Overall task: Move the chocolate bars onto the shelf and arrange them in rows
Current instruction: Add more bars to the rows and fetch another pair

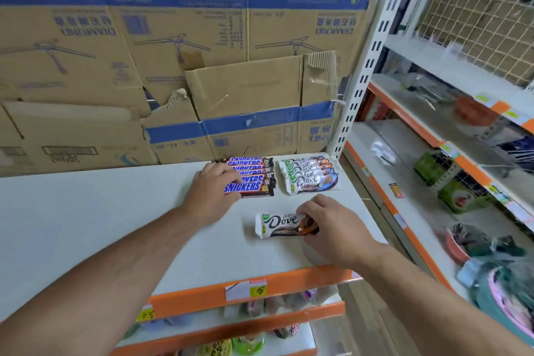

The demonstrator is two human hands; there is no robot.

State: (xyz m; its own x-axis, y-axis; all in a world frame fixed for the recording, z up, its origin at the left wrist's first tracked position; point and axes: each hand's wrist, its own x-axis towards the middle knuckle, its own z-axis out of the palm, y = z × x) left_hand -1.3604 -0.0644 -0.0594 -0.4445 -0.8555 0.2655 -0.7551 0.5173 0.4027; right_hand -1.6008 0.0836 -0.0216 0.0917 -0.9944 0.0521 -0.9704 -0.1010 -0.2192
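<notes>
A row of several Snickers bars (pixel 254 175) lies at the back right of the white shelf top (pixel 101 211). My left hand (pixel 212 192) rests on the left ends of these bars, fingers laid over the front bar. Right of them lies a row of several Dove bars (pixel 310 175). In front of that row a single Dove bar (pixel 278 225) lies flat on the shelf, apart from the rest. My right hand (pixel 332 224) pinches its right end with curled fingers.
Flattened cardboard boxes (pixel 173 66) stand as a wall behind the shelf. An orange price rail (pixel 245 289) runs along the front edge, with snack packets below. A slotted white upright (pixel 364 78) marks the right corner. Shelves of goods (pixel 462 182) fill the right side.
</notes>
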